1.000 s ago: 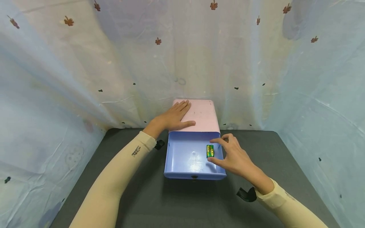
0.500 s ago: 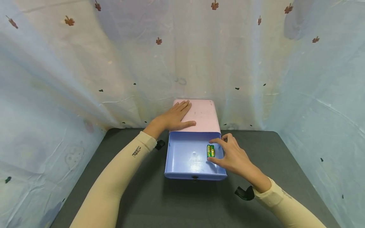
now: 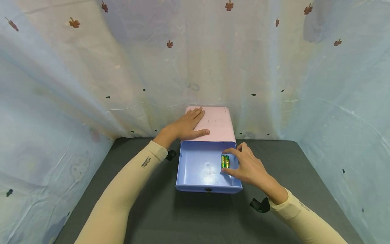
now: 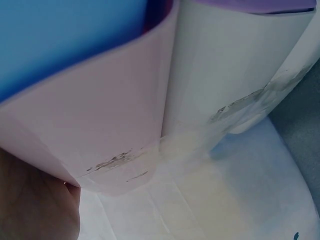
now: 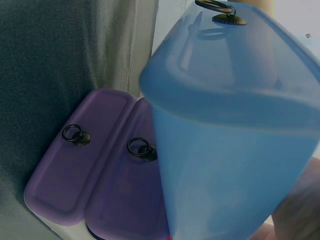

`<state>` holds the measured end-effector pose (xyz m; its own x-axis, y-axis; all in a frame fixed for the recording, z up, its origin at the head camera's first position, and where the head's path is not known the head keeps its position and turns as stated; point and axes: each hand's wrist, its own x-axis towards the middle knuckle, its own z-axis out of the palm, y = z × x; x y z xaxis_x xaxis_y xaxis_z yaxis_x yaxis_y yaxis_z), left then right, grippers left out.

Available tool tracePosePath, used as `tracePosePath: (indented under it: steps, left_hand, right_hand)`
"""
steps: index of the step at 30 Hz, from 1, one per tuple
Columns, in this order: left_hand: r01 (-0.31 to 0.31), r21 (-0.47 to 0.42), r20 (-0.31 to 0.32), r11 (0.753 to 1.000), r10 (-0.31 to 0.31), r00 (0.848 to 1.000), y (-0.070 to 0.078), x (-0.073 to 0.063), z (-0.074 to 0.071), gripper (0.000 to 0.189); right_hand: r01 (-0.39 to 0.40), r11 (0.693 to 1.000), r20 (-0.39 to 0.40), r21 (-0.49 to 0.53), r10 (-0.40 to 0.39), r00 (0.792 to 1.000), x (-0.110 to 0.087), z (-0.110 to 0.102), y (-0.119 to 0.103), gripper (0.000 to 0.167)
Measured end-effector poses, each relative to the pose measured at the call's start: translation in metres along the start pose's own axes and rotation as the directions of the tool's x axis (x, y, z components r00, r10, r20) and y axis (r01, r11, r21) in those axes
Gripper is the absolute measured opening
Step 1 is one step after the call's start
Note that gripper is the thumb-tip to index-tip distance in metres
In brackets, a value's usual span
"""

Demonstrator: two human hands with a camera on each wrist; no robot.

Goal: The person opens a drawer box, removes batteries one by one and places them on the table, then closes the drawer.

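Green batteries sit within the curved right hand, pinch unclear; left hand flat; likely grasping, needing firm contact.

pale creased sheeting, back and both sides | brown leaf motifs high up | dark grey tabletop

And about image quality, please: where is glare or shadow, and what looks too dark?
Head view: a glare spot on the floor of the blue drawer, and a soft shadow on the dark table beneath its front; left wrist view: the left hand is dark in the lower left corner; right wrist view: the blue drawer's front faintly mirrors its ring pull.
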<state>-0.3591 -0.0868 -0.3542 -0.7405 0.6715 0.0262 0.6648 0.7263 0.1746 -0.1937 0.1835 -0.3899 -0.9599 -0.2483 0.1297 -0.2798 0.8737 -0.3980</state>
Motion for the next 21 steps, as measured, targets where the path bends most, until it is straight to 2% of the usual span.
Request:
tracePosePath:
  steps: [21]
  left_hand:
    - [-0.001,-0.008,-0.003,1.000,0.001,1.000,0.0001,-0.0007,-0.0004,0.104]
  right_hand:
    - [-0.002,1.000,0.009,-0.013,0.002,1.000,0.0036,0.0002,-0.0005,0.057]
